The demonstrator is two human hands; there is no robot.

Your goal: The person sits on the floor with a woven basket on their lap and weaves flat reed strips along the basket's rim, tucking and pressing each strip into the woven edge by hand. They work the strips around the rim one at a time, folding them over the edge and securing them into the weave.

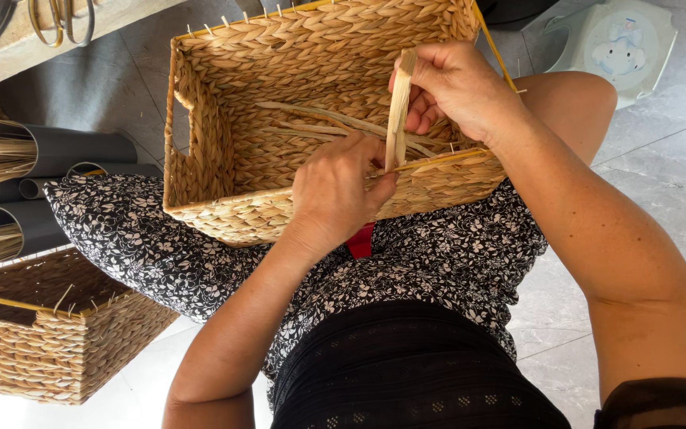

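The rectangular woven straw basket (279, 119), upper centre on the lap, has finished walls while its rim remains unbound; the right hand (454, 87) and left hand (335, 191) both grip the flat pale straw strip (398, 111).

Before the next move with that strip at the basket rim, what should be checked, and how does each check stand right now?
1. Strip held: ok, the right hand grips its upper end, upright.
2. Lower end secured: ok, the left hand pinches it at the near rim.
3. Basket steady: ok, it rests on the lap, tilted toward the person.
4. Rim frame in place: ok, the yellow rod runs along the near edge.
5. Strip threaded under the rod: cannot tell, fingers cover the spot.
6. Spare strips at hand: ok, loose strips lie inside the basket.
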